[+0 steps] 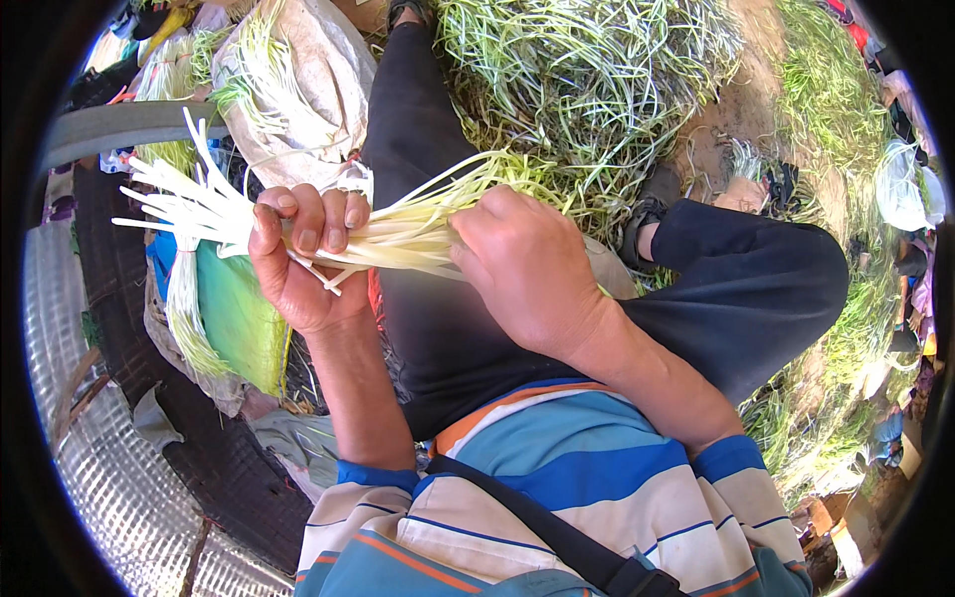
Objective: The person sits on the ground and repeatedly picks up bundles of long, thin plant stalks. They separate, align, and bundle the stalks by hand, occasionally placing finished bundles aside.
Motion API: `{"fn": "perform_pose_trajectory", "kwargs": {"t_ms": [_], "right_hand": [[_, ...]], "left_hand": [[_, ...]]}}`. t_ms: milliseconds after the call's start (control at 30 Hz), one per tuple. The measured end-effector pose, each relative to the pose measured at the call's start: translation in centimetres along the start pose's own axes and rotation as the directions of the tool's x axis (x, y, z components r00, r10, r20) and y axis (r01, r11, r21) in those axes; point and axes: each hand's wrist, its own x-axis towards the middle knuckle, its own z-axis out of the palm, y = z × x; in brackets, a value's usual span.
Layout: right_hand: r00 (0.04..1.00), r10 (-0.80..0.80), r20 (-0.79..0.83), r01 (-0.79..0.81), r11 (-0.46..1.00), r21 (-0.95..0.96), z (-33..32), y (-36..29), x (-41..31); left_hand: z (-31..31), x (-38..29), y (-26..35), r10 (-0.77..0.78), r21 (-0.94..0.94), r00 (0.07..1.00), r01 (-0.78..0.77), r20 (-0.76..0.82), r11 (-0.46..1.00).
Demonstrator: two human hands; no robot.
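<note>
A bunch of pale, yellow-leaved stalks (pixel 403 231), which look like blanched garlic chives, stretches across both hands above my lap. My left hand (pixel 306 254) is palm up, its fingers curled around the bunch near the white stem ends, which fan out to the left. Farther along, my right hand (pixel 526 269) closes on the leafy part, knuckles up. The leaf tips run out behind it, and its fingertips are partly hidden. A few stalks poke out loose below my left fingers. To the left hangs a tied bundle of similar stalks (pixel 186 313).
A large heap of loose green leaves (pixel 582 74) lies beyond my legs. Cut stalks rest on a pale sack (pixel 313 60) at the upper left. Beside my left arm is a green-yellow sack (pixel 242 321). Dark curved sheeting (pixel 127 283) borders the left side. More leaves (pixel 828 97) cover the right-hand ground.
</note>
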Motion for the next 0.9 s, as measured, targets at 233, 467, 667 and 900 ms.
{"fn": "perform_pose_trajectory", "kwargs": {"t_ms": [233,467,667,900], "right_hand": [[1.0,0.007,0.025,-0.008,1.0,0.017,0.9,0.4,-0.9],[0.961,0.243,0.131,-0.276,0.86,0.43,1.3,1.3,-0.8],[0.92,0.353,0.173,-0.378,0.676,0.632,2.4,1.9,0.4],[0.948,0.303,0.099,-0.311,0.806,0.503,2.7,1.9,0.9]], "left_hand": [[0.6,-0.4,-0.5,0.033,0.038,0.998,-0.031,-0.062,0.999],[0.0,-0.8,-1.0,0.03,0.066,0.999,-0.027,-0.041,0.997],[0.7,-0.8,-1.5,0.024,0.046,0.999,-0.022,-0.048,0.999],[0.7,-0.7,-1.9,0.009,0.033,0.996,-0.006,-0.087,0.999]]}}
